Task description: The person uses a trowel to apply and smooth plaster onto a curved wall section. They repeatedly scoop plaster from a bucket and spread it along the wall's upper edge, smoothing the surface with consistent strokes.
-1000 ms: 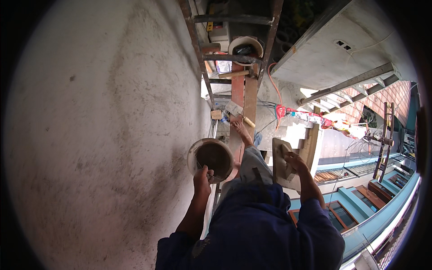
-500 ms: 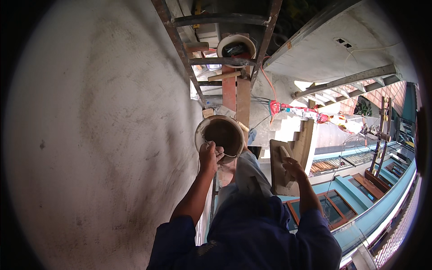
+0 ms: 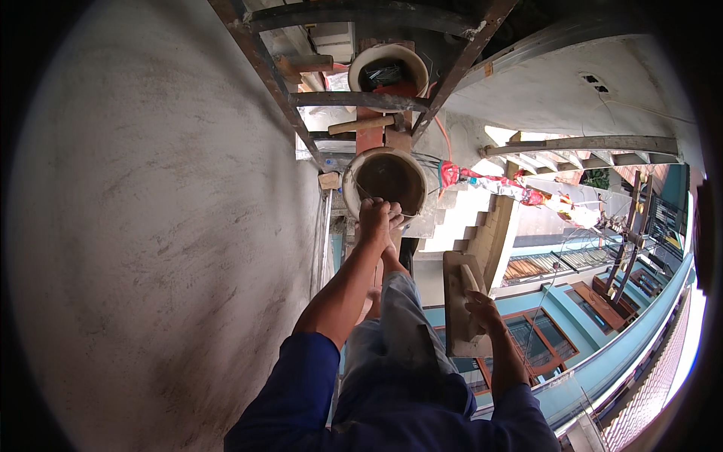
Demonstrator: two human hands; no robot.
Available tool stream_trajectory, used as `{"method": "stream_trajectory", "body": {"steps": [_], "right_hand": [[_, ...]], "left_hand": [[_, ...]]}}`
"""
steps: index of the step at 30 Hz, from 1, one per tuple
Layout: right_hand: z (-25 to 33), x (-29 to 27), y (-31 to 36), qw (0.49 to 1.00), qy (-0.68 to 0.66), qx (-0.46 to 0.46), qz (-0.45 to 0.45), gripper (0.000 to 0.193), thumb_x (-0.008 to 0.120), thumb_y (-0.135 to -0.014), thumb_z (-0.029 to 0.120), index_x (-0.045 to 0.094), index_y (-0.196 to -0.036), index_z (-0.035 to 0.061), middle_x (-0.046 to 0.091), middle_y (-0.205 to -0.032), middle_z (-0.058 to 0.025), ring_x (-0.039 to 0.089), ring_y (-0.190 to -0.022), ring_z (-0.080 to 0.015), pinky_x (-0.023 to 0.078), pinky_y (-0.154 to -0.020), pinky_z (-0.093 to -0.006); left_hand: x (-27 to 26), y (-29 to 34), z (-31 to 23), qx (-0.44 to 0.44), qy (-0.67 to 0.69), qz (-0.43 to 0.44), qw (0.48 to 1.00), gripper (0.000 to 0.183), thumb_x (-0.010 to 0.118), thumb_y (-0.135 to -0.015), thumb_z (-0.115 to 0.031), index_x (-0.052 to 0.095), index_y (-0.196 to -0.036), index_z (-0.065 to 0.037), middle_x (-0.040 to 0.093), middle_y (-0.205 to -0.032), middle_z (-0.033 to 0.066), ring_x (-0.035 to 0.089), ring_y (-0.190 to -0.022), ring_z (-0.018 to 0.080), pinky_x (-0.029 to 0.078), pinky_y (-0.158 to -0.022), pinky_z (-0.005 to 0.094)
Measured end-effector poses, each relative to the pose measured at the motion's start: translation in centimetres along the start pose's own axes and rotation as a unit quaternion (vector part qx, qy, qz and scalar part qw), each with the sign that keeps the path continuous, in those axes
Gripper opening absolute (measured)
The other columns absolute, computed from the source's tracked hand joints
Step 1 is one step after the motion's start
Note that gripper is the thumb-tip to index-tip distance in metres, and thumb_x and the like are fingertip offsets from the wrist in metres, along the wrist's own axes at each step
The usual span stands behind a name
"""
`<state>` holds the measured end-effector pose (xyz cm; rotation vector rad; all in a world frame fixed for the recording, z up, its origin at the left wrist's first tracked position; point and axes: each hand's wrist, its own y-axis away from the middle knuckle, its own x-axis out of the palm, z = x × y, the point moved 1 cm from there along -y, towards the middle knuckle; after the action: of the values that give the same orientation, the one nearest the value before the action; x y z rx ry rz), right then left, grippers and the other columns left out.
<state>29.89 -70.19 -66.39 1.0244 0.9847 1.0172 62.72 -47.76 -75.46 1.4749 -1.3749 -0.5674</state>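
Note:
A round bucket (image 3: 352, 197) with a pale, crusted rim hangs from its thin wire handle, and my left hand (image 3: 380, 216) is closed around that handle at the bucket's near side. Its inside looks grey-brown; what lies at the bottom is too dark to tell. Off to the right, my right hand (image 3: 482, 309) grips the raised handle of a plastering float (image 3: 455, 305). The float's long flat board is held on edge, away from the wall and the bucket.
A rough plastered wall (image 3: 173, 226) rises on the left. Ahead are a rusty metal ladder frame (image 3: 361, 99), a second bucket (image 3: 422, 69) with dark tools in it, a hammer (image 3: 361, 125) and narrow planks (image 3: 369, 140). Far below to the right stands a blue building (image 3: 542, 301).
My left arm has stretched forward, carrying the bucket away from me toward the ladder frame. The float has shifted slightly left and nearer in the picture, and the view has tilted a little.

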Motion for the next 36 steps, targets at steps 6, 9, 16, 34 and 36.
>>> {"method": "stream_trajectory", "body": {"steps": [6, 9, 16, 34, 36], "right_hand": [[-1.7, 0.3, -2.6, 0.987, 0.103, -0.117, -0.046, 0.05, 0.066, -0.091, 0.009, 0.062, -0.14, 0.0096, 0.072, -0.098, -0.0056, 0.063, -0.07, -0.0118, 0.053, -0.061, -0.0298], [-1.3, 0.5, -3.7, 0.955, 0.208, -0.193, -0.091, 0.049, 0.067, -0.089, 0.01, 0.063, -0.138, 0.0081, 0.074, -0.104, -0.0106, 0.068, -0.075, -0.018, 0.056, -0.068, -0.033], [9.4, 3.9, -1.7, 0.95, 0.232, -0.168, -0.128, 0.067, 0.061, -0.091, 0.003, 0.038, -0.154, 0.0036, 0.063, -0.13, -0.0275, 0.065, -0.117, -0.0374, 0.053, -0.098, -0.0429], [24.9, 14.6, -24.2, 0.802, 0.348, -0.483, -0.05, 0.063, 0.06, -0.084, 0.003, 0.046, -0.146, 0.0072, 0.061, -0.124, -0.0246, 0.06, -0.116, -0.0452, 0.05, -0.098, -0.0512], [26.5, 16.3, -27.0, 0.795, 0.354, -0.488, -0.06, 0.064, 0.062, -0.084, 0.005, 0.046, -0.146, 0.0074, 0.061, -0.126, -0.0244, 0.06, -0.118, -0.0445, 0.049, -0.1, -0.0507]], "left_hand": [[0.9, -6.6, 1.0, -0.014, 0.028, 0.043, 0.999, 0.022, 0.056, -0.093, -0.003, 0.043, -0.11, -0.008, 0.062, -0.101, 0.0157, 0.068, -0.093, 0.031, 0.062, -0.084, 0.0488], [-0.5, -9.0, 2.2, -0.022, 0.048, 0.031, 0.998, 0.026, 0.058, -0.093, -0.003, 0.044, -0.115, -0.009, 0.063, -0.103, 0.016, 0.068, -0.093, 0.0316, 0.062, -0.086, 0.0507], [-5.2, -12.4, 4.3, -0.045, -0.014, -0.026, 0.999, 0.023, 0.056, -0.097, -0.005, 0.048, -0.118, -0.008, 0.063, -0.104, 0.0126, 0.068, -0.089, 0.0259, 0.063, -0.083, 0.047], [-29.2, 1.9, 11.3, -0.046, -0.436, -0.077, 0.895, 0.044, 0.066, -0.097, -0.03, 0.061, -0.126, 0.003, 0.071, -0.112, 0.018, 0.068, -0.107, 0.0266, 0.052, -0.093, 0.0362], [-31.3, 8.0, 12.3, -0.116, -0.438, -0.092, 0.887, 0.049, 0.069, -0.094, -0.034, 0.062, -0.126, 0.003, 0.071, -0.112, 0.0177, 0.069, -0.105, 0.0259, 0.052, -0.091, 0.0356]]}}
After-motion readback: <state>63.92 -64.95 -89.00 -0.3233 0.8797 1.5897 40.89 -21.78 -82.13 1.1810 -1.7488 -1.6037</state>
